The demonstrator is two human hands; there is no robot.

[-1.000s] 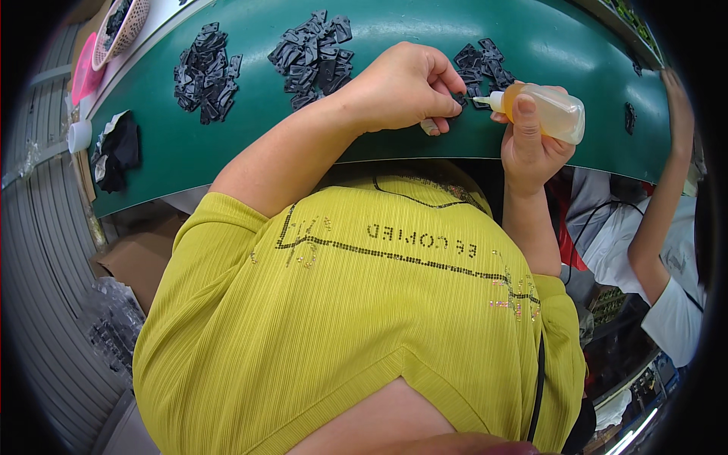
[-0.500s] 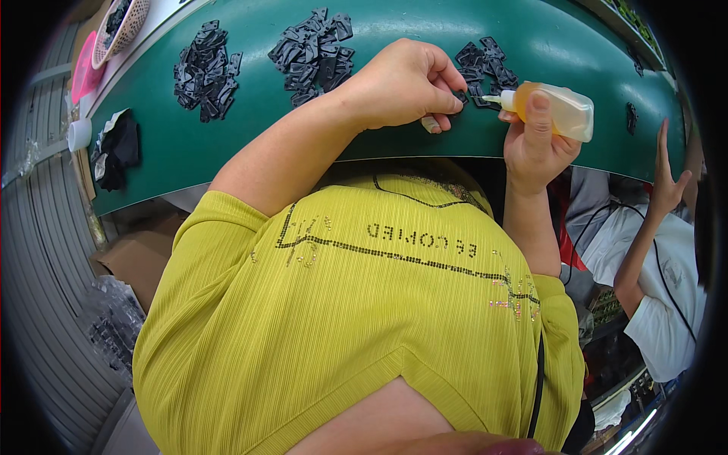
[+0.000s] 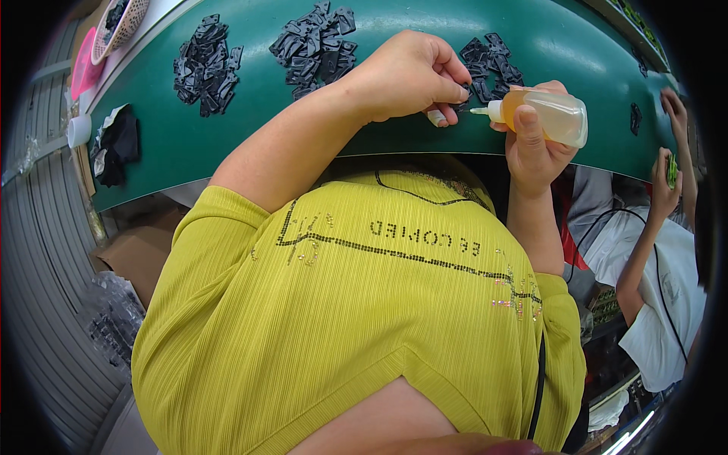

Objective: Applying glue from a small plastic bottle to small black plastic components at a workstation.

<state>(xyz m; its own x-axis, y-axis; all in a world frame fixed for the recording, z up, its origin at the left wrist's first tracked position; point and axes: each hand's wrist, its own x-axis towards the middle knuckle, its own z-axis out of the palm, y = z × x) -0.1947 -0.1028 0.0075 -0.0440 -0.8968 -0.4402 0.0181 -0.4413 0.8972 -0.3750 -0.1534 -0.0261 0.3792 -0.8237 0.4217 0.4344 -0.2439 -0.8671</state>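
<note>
Clock positions from the view's centre. Small black plastic part (image 3: pixel 465 92) at 1 o'clock, pinched between thumb and forefinger of the left hand (image 3: pixel 413 80); mostly covered by fingertips, so its outline cannot be read. Squeeze bottle (image 3: pixel 560 119) at 2 o'clock, translucent, amber contents, lying sideways in the closed grip of the right hand (image 3: pixel 537 152), thumb along its side. Its nozzle (image 3: pixel 479 111) points toward 9, near the part; contact cannot be confirmed. Risk, as judged: too hard a squeeze could flood the part or wet the fingers and the right pile (image 3: pixel 497 68) just beyond; a slack pinch could drop the part. Surface: glossy green table (image 3: pixel 250 144); middle pile (image 3: pixel 315 49) between 11 and 12, left pile (image 3: pixel 206 68) between 10 and 11, both of black pieces. Room: pale pink basket (image 3: pixel 133 30) at 10, brown carton (image 3: pixel 136 254) just below 9, co-worker's hand (image 3: pixel 665 193) at 3 holding something green.
</note>
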